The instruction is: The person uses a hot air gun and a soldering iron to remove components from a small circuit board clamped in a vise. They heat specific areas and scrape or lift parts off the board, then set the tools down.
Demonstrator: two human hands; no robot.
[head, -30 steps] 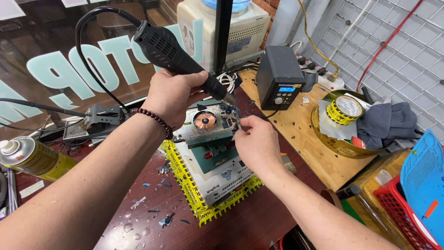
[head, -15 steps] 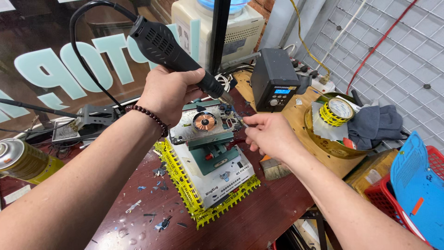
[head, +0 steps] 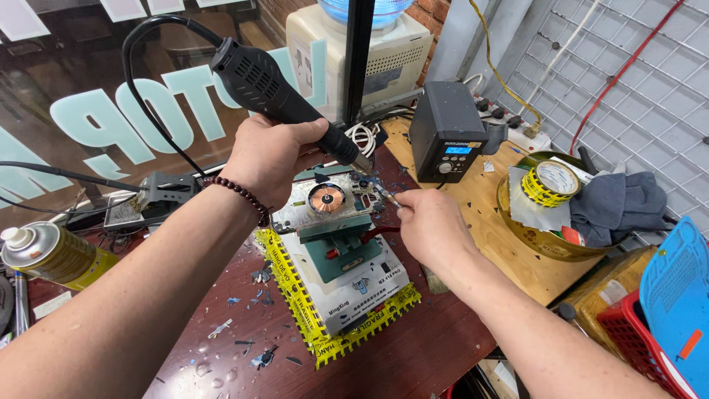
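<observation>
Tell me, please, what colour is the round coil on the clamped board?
The round coil is copper-orange, seen best in the head view.

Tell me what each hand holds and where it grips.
Left hand grips the black hot-air gun around its handle, near the nozzle. Right hand pinches a thin tool at its rear end.

Both bare forearms reach in from the near edge and draw together toward the middle. The left hand [head: 269,151], a dark bead bracelet [head: 238,193] round its wrist, is raised with its back up and all fingers curled into a tight fist-like grip. The right hand [head: 428,225] sits lower and just beside it, knuckles up, thumb and forefinger pinched together at their tips, the other fingers tucked under.
</observation>
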